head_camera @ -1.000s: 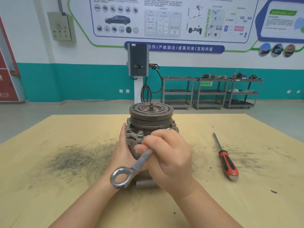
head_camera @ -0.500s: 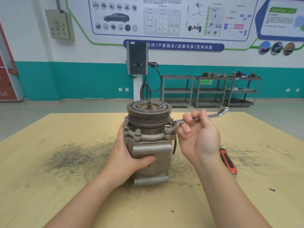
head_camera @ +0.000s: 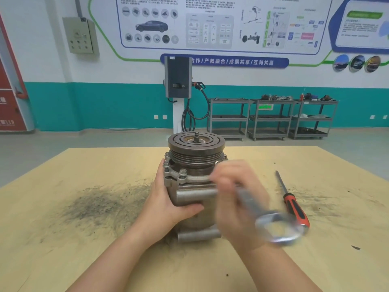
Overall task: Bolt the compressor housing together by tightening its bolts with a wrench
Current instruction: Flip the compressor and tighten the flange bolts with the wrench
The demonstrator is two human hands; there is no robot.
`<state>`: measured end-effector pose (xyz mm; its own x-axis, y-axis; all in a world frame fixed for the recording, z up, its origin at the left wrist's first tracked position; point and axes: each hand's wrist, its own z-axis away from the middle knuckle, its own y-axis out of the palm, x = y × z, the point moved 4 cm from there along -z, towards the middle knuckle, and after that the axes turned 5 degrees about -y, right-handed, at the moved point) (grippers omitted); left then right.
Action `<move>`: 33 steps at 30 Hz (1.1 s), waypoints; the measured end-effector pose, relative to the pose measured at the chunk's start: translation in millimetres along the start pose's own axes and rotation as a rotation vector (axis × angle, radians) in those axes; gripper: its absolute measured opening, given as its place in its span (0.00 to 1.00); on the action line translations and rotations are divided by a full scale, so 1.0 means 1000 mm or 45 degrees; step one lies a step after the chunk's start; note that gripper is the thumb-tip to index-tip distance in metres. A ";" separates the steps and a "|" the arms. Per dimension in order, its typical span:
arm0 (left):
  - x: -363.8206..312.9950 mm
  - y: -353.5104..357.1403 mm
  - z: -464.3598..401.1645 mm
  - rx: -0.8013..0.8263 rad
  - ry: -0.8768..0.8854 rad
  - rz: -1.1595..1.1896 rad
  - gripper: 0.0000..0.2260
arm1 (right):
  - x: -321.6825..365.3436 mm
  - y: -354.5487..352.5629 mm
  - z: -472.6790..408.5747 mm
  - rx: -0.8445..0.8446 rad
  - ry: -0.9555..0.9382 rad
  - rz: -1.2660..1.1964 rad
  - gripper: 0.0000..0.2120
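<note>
Grey metal compressor stands upright mid-surface, left hand wrapped round its body, probably to stop it twisting. Right hand, badly blurred, has its grip closed on the wrench, ring end toward the near edge. Screwdriver lies just right.

White-and-teal wall with posters, grey floor, metal shelving carts, wall charger

Tan table, dark smudge left of centre.
The compressor housing stands upright at its centre; a red-handled screwdriver lies toward the right edge.
</note>
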<state>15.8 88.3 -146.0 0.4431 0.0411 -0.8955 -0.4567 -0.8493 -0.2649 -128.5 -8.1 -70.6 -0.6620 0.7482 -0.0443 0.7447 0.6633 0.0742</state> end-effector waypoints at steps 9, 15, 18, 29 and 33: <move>-0.007 -0.001 0.005 0.056 -0.097 0.007 0.60 | -0.060 -0.020 0.006 -0.766 1.565 -0.967 0.19; -0.008 -0.002 0.005 0.048 -0.084 -0.031 0.61 | -0.059 -0.021 0.005 -0.727 1.456 -0.914 0.19; -0.007 -0.002 0.005 0.040 -0.066 -0.040 0.61 | -0.034 -0.018 0.003 -0.687 0.951 -0.515 0.19; -0.002 -0.001 0.004 0.051 -0.096 -0.021 0.60 | -0.017 -0.021 -0.008 -0.508 0.608 -0.402 0.18; -0.003 -0.002 0.004 0.054 -0.097 -0.006 0.63 | -0.048 -0.027 -0.002 -0.749 1.322 -0.813 0.20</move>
<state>12.0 91.5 -144.2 0.3861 0.0860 -0.9185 -0.4877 -0.8260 -0.2824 -116.6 -62.1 -68.3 -0.8285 -0.2162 0.5165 0.3123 0.5871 0.7468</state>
